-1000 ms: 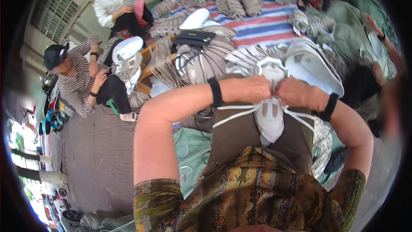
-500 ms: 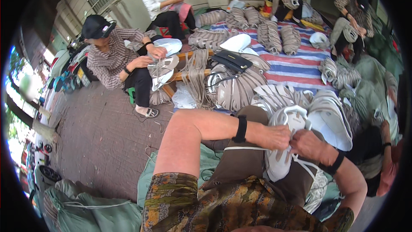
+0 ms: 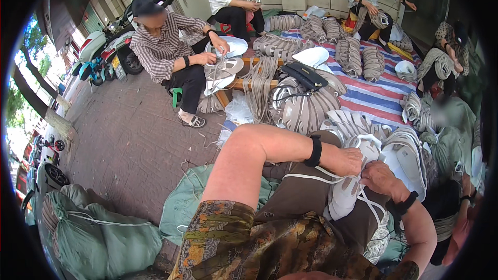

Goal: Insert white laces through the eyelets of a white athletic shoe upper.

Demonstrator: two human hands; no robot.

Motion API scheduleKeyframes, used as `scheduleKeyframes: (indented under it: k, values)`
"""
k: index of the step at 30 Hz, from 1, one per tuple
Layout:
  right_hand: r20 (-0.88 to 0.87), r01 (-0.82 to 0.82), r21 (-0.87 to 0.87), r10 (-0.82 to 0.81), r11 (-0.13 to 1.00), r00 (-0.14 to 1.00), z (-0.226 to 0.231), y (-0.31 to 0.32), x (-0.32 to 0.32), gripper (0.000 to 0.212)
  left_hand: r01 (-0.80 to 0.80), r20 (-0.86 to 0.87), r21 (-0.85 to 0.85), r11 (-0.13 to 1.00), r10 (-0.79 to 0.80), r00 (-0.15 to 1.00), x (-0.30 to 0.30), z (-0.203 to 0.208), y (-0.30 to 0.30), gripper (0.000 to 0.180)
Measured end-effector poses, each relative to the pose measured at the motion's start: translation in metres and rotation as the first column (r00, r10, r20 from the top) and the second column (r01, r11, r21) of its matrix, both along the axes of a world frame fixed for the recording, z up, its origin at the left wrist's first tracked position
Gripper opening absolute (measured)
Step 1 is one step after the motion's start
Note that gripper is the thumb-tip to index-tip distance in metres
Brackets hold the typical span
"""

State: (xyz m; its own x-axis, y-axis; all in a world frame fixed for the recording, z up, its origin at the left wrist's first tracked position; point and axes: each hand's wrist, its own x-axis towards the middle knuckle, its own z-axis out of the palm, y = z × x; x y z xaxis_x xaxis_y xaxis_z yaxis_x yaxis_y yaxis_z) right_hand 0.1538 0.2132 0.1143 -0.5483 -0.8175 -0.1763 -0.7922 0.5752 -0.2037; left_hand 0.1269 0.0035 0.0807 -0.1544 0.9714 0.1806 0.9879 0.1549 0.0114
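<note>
Head view, two hands (image 3: 346, 162) (image 3: 379, 176) on one shoe (image 3: 343, 197), one purse (image 3: 307, 76)

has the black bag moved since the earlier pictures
No, against the striped mat the black bag stays put on its shoe stack; only the view shifted.

The person's bare left arm (image 3: 233, 168) extends forward from a short brown-and-green patterned sleeve (image 3: 218, 228), its elbow sharply bent, the forearm running across to the right. The bare right arm (image 3: 421, 231) bends too, its forearm slanting inward. Each wrist wears a black band (image 3: 314, 151). The left hand (image 3: 345, 162) and right hand (image 3: 381, 178) sit close together above the brown-trousered lap (image 3: 295, 194), fingers curled inward.
</note>
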Motion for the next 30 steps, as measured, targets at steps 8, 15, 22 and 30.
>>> scheduleKeyframes:
  k: [8, 15, 22, 30]
  values:
    - [0.004, -0.037, -0.155, 0.039, 0.987, 0.999, -0.009, 0.003, -0.005, 0.013, -0.054, 0.059, 0.016, 0.998, 0.053, 0.997, -0.004, -0.015, 0.003, 0.011]
    - [-0.083, 0.293, 0.210, -0.281, 0.933, 0.956, -0.025, -0.026, -0.011, 0.017, -0.078, -0.018, 0.271, 0.959, 0.086, 0.996, -0.005, -0.059, 0.007, 0.021]
    - [-0.062, 0.378, 0.307, -0.378, 0.874, 0.924, -0.031, -0.027, -0.016, 0.025, -0.077, -0.050, 0.417, 0.906, 0.107, 0.993, -0.015, -0.086, 0.027, 0.021]
    - [0.194, 0.511, 0.249, -0.559, 0.823, 0.806, -0.046, 0.008, -0.036, 0.038, -0.230, 0.122, -0.151, 0.962, 0.249, 0.961, -0.033, -0.061, 0.069, 0.028]
